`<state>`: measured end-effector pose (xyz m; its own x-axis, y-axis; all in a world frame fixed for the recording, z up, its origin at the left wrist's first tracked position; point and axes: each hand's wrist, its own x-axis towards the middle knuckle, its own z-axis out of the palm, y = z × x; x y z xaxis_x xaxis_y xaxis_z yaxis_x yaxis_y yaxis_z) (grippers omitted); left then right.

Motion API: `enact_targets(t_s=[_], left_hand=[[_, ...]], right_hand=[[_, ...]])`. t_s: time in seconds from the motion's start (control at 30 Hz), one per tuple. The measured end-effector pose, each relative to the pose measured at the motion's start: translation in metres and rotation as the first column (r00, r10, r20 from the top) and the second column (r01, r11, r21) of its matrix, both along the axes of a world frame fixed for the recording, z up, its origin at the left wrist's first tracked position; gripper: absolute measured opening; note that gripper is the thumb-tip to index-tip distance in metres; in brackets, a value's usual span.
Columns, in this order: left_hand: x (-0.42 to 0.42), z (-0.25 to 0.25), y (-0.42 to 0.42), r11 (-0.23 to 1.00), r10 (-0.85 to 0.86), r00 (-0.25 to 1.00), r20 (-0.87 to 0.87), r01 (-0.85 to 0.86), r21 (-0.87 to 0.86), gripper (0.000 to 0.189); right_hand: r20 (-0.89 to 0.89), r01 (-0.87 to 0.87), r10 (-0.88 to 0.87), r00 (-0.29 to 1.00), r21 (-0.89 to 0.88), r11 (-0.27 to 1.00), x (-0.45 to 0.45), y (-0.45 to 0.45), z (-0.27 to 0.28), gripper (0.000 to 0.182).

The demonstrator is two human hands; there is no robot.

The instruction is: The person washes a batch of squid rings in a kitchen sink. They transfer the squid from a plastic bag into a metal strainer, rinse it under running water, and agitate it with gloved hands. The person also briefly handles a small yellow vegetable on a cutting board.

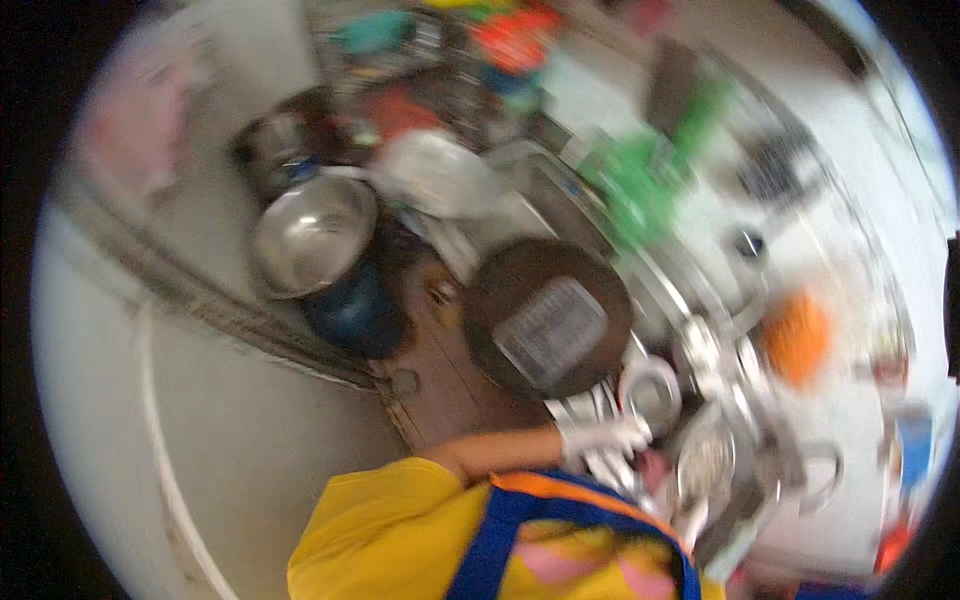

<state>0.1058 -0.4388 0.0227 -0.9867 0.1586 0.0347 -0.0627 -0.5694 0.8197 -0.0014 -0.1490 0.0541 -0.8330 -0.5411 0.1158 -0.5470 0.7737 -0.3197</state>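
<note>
The view is strongly blurred. My left hand (609,439), in a whitish glove, reaches across from the left, its fingers closed at the lower rim of a small round container (651,397) with a pale rim. Just right of it is a metal bowl or pan (706,459) with whitish contents. A pale blurred shape below that pan may be my right hand, but this is unclear. Several shiny metal pieces lie under and beside my left hand. Above it is a large dark round lid or pan (487,322) bearing a pale rectangular thing (553,330).
A metal bowl (315,236) stands on a dark blue container (356,311) at the left. Beyond are a whitish plastic bag (435,172), a rectangular metal basin (551,195) and a green bag or cloth (637,184). An orange thing (799,337) lies on the pale counter at right.
</note>
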Motion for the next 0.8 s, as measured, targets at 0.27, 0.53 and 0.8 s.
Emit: enact_targets(t_s=[0.27,0.53,0.8], left_hand=[[0.042,0.088,-0.053,0.959,0.200,0.903,0.381,-0.099,-0.267,0.039],[0.111,0.163,-0.149,0.626,0.762,0.641,0.087,-0.697,-0.350,0.035],[0.166,0.228,-0.447,-0.096,0.962,0.089,-0.260,-0.776,-0.624,0.029]], right_hand=[[0.819,0.758,0.266,0.509,-0.573,0.313,-0.032,-0.009,-0.008,0.009],[0.833,0.752,0.155,0.531,-0.548,0.367,-0.048,0.024,-0.052,0.024],[0.868,0.804,0.064,0.493,-0.482,0.348,-0.054,0.053,-0.099,0.026]])
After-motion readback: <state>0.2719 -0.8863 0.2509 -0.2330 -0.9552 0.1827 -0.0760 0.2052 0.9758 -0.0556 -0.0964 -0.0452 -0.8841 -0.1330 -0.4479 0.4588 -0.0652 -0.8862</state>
